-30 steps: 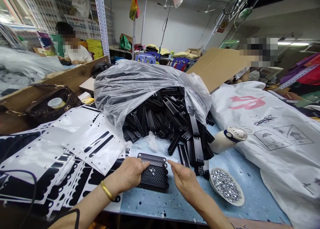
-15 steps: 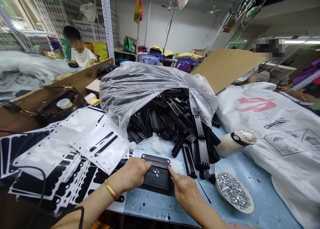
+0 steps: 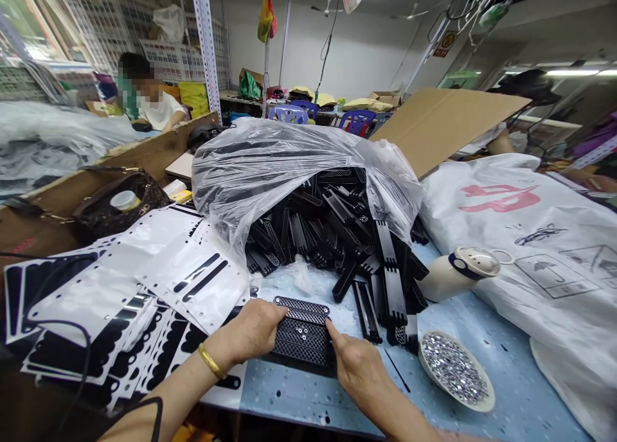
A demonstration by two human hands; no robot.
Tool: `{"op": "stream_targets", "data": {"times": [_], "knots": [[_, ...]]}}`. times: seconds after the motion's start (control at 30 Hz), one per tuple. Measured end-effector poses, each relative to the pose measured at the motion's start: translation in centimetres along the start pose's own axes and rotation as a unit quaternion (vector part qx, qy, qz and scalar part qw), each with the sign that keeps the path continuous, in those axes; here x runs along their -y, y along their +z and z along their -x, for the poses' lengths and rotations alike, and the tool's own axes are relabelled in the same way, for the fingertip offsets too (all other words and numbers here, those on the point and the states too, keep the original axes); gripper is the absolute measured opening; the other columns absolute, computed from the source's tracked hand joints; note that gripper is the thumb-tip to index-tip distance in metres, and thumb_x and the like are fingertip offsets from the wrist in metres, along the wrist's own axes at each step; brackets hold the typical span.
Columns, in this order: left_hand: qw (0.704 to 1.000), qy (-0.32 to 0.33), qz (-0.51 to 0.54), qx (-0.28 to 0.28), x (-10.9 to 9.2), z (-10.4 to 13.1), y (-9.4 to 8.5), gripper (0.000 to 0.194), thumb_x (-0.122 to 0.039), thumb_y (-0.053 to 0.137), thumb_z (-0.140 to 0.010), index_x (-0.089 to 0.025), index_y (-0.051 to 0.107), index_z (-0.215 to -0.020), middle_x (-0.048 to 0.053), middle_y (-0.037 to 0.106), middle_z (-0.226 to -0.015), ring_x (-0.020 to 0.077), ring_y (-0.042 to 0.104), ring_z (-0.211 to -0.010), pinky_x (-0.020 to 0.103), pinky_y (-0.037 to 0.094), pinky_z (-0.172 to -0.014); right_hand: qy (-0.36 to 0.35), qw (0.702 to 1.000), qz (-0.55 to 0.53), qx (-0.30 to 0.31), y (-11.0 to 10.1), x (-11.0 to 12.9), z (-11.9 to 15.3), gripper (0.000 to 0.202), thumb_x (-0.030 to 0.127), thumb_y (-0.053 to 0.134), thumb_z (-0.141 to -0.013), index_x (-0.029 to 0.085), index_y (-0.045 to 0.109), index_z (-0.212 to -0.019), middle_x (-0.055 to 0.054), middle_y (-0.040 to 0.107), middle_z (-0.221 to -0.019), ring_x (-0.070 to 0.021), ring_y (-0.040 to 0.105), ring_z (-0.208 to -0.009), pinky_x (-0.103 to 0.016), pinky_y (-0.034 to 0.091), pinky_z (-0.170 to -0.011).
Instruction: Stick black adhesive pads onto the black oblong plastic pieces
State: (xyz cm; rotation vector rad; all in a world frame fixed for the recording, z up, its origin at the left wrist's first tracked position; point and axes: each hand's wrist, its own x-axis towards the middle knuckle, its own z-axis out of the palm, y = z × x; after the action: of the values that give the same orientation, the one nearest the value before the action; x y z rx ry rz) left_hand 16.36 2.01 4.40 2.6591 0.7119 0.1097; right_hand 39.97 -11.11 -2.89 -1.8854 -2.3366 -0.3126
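My left hand (image 3: 254,329) is closed on the left side of a black panel with a raised mesh pattern (image 3: 301,340), its thumb on the upper left edge. My right hand (image 3: 357,362) grips the opposite side, with the index finger along the upper right corner. A few small shiny round pieces lie on the middle of the panel, and a separate-looking strip with a round piece at each end runs along its top. To the right stands an oval white bowl (image 3: 489,400) full of small shiny silver pieces. A thin black stick (image 3: 397,370) lies between bowl and hand.
Behind my hands, a clear plastic bag (image 3: 270,150) spills many black slotted strips (image 3: 332,227). White sheets with black cut-out shapes (image 3: 193,281) cover the left. A cream bottle (image 3: 441,278) stands beside a large white sack (image 3: 544,236). A person (image 3: 157,108) sits at back left.
My left hand has slid slightly left along the panel's edge. The panel and right hand have barely moved, and the view has shifted a little.
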Motion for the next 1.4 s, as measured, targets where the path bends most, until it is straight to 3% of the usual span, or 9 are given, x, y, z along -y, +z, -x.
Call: {"op": "stream_targets", "data": {"times": [0.2,0.33,0.53,0.7,0.9,1.1,1.27,1.4], "knots": [[0.999,-0.007,0.015,-0.032,0.7,-0.2,0.4,0.033,-0.005,0.043,-0.083,-0.017,0.066,-0.103,0.008,0.074,-0.087,0.0220,0.069,-0.081,0.029,0.050,-0.072,0.024,1.000,-0.007,0.012,0.0,0.2,0.0,0.056,0.001,0.038,-0.076,0.007,0.060,-0.127,-0.007,0.070,-0.063,-0.0178,0.062,-0.052,-0.026,0.042,-0.051],[0.998,-0.007,-0.060,0.010,0.2,0.2,0.6,0.045,-0.004,0.045,-0.079,-0.017,0.062,-0.119,0.010,0.072,-0.086,0.0233,0.068,-0.077,0.032,0.052,-0.071,0.026,1.000,-0.003,0.017,0.1,0.0,0.0,0.056,0.001,0.040,-0.075,0.009,0.061,-0.127,-0.008,0.070,-0.065,-0.0178,0.062,-0.053,-0.026,0.042,-0.051],[0.989,0.015,-0.133,0.063,-0.1,2.0,0.5,0.068,0.000,0.044,-0.076,-0.008,0.040,-0.144,0.015,0.069,-0.091,0.0274,0.066,-0.082,0.040,0.054,-0.074,0.005,1.000,-0.002,0.015,0.0,-0.2,0.0,0.052,0.002,0.039,-0.079,0.007,0.062,-0.126,-0.007,0.069,-0.062,-0.0179,0.064,-0.052,-0.026,0.041,-0.050],[0.988,-0.008,-0.137,0.070,0.7,2.2,0.1,0.071,0.003,0.046,-0.075,-0.018,0.042,-0.142,0.010,0.069,-0.087,0.0243,0.066,-0.080,0.035,0.054,-0.072,-0.008,1.000,0.004,-0.009,0.0,-0.1,-0.1,0.050,0.001,0.038,-0.080,0.006,0.064,-0.122,-0.006,0.068,-0.058,-0.0184,0.062,-0.048,-0.028,0.041,-0.048],[0.983,0.024,-0.170,0.071,0.5,2.0,0.1,0.065,0.003,0.045,-0.078,-0.010,0.040,-0.141,0.013,0.069,-0.087,0.0258,0.066,-0.077,0.036,0.055,-0.068,-0.013,1.000,0.019,-0.003,0.0,-0.1,-0.1,0.049,0.001,0.039,-0.081,0.007,0.066,-0.121,-0.007,0.068,-0.058,-0.0182,0.063,-0.048,-0.027,0.041,-0.048],[0.981,0.003,-0.175,0.079,1.2,2.0,-0.1,0.066,0.005,0.047,-0.075,-0.015,0.045,-0.137,0.010,0.069,-0.083,0.0261,0.068,-0.076,0.035,0.055,-0.066,-0.009,0.999,0.030,0.028,-0.2,0.0,-0.2,0.052,0.000,0.040,-0.078,0.004,0.063,-0.125,-0.007,0.070,-0.063,-0.0195,0.066,-0.053,-0.028,0.044,-0.051],[0.978,0.028,-0.188,0.085,1.2,1.9,1.0,0.068,0.003,0.045,-0.075,-0.005,0.037,-0.142,0.014,0.070,-0.089,0.0267,0.067,-0.078,0.037,0.055,-0.066,-0.010,0.999,0.042,0.027,-0.2,0.1,-0.4,0.051,0.000,0.039,-0.077,0.001,0.064,-0.122,-0.008,0.070,-0.062,-0.0202,0.066,-0.052,-0.029,0.044,-0.050],[0.973,0.058,-0.215,0.065,1.0,2.2,1.7,0.064,0.003,0.042,-0.078,0.001,0.038,-0.141,0.017,0.069,-0.086,0.0268,0.066,-0.072,0.037,0.054,-0.061,-0.006,0.999,0.028,0.026,0.0,0.0,-0.2,0.053,0.000,0.041,-0.075,0.006,0.064,-0.123,-0.007,0.070,-0.063,-0.0187,0.065,-0.053,-0.027,0.044,-0.051]]}}
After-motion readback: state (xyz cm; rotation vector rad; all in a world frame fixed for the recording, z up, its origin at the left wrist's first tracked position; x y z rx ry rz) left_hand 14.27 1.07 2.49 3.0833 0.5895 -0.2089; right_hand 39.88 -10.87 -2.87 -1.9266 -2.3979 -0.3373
